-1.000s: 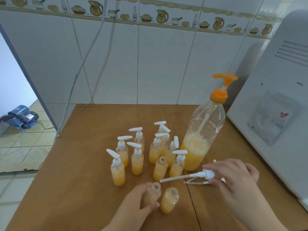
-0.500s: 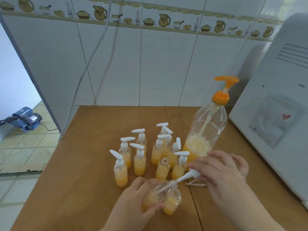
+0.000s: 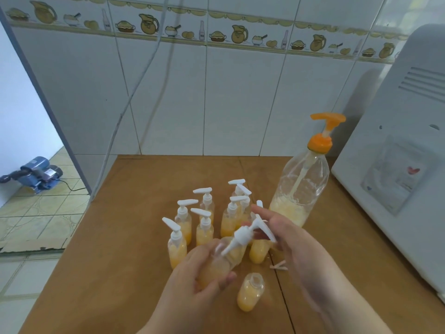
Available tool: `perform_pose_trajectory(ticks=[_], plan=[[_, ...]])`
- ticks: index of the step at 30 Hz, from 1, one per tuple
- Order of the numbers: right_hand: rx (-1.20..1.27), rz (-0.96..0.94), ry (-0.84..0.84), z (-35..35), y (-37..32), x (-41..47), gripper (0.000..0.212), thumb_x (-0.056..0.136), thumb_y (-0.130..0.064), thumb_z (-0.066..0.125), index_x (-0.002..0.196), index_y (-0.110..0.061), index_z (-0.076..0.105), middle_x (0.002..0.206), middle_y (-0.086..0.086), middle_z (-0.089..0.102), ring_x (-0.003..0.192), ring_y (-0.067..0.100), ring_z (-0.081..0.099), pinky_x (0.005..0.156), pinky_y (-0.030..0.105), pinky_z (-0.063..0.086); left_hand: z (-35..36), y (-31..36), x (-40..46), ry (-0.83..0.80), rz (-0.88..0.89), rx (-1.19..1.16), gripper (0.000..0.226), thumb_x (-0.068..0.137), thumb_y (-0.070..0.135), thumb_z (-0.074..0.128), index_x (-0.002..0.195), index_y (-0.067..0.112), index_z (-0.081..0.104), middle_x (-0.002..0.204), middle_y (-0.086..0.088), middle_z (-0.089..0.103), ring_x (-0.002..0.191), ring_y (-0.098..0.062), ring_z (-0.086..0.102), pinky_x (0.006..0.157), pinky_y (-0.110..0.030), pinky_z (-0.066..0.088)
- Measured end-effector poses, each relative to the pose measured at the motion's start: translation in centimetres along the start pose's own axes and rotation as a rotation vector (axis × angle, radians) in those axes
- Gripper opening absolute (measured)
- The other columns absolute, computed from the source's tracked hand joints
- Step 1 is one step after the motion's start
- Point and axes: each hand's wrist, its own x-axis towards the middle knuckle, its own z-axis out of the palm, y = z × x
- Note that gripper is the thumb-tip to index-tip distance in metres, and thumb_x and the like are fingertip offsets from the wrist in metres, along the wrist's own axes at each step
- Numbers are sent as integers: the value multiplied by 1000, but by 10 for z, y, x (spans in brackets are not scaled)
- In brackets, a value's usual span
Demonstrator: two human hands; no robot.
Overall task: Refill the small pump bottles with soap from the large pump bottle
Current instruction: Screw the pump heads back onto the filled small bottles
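My left hand (image 3: pixel 196 279) grips a small clear bottle (image 3: pixel 220 262) of orange soap, lifted off the table and tilted. My right hand (image 3: pixel 286 239) holds a white pump head (image 3: pixel 248 233) at that bottle's neck, with its dip tube inside the bottle. An open small bottle (image 3: pixel 250 295) with no pump stands just in front. Several small filled bottles with white pumps (image 3: pixel 204 225) cluster behind my hands. The large clear pump bottle (image 3: pixel 301 189) with an orange pump stands at the back right, with soap only in its bottom part.
The wooden table (image 3: pixel 120 261) meets a white tiled wall (image 3: pixel 216 92) at the back. A white appliance (image 3: pixel 404 165) stands along the table's right side. A small white piece (image 3: pixel 279 266) lies by my right hand. A blue motor (image 3: pixel 38 174) sits on the floor left.
My left hand lifted the small bottle off the table and tilted it. My right hand brought the pump head over and slid its tube into the bottle's neck.
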Motion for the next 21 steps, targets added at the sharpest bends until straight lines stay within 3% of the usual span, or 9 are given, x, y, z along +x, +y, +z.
perform_pose_trajectory(ticks=[3,5,7,9,11,14,17,19,21], plan=[[331,-79,71,14,10,4,36,86,4,56,111,-19,67,106,2,72,105,14,64,83,23,50,0,10,0,-5,-8,-66,51,58,75,61,105,74,44,114,38,55,108,12,52,80,-3,40],[324,-126,208,22,26,6,21,73,-10,75,93,-16,72,89,1,73,86,17,66,73,21,50,-1,13,-1,-17,3,-83,51,61,69,63,110,68,46,112,33,59,108,8,54,81,-4,40],[245,-140,260,25,24,10,42,57,-39,87,88,-15,70,78,4,66,76,17,58,73,29,47,-1,14,-2,-25,1,-100,53,63,67,64,113,61,49,111,27,62,106,3,57,81,-7,42],[316,-133,216,23,24,12,47,61,-46,83,96,-19,69,90,5,70,85,16,62,81,30,49,-1,15,-2,-17,-11,-101,55,61,68,64,113,61,49,111,28,62,106,5,57,80,-6,41],[523,-116,131,24,22,11,33,72,-28,75,101,-13,69,99,5,72,93,14,66,80,22,50,-3,18,-1,4,-27,-95,56,59,68,63,112,63,47,111,33,61,106,10,55,80,-2,39],[589,-75,210,28,26,16,44,54,-32,85,82,-5,64,79,8,62,71,12,57,63,13,46,-4,24,-1,-38,-35,-97,49,62,66,63,109,67,48,109,34,61,105,12,55,80,-2,38],[657,-51,170,31,24,20,43,65,-34,79,94,-6,64,92,4,67,84,15,59,81,24,44,-6,30,3,-29,-73,-134,36,71,60,69,105,55,58,104,37,61,101,14,55,79,-6,39],[752,-49,130,31,18,22,35,76,-21,71,107,-4,65,108,6,70,99,21,61,94,37,40,-8,35,6,-20,-110,-195,33,74,42,69,103,49,55,98,42,61,97,20,54,75,-1,38],[757,-31,193,31,15,27,33,67,-18,73,97,-6,66,97,5,71,88,20,62,87,32,45,-11,39,9,-33,-112,-224,36,73,36,68,106,45,56,98,38,63,96,18,56,74,2,37]])
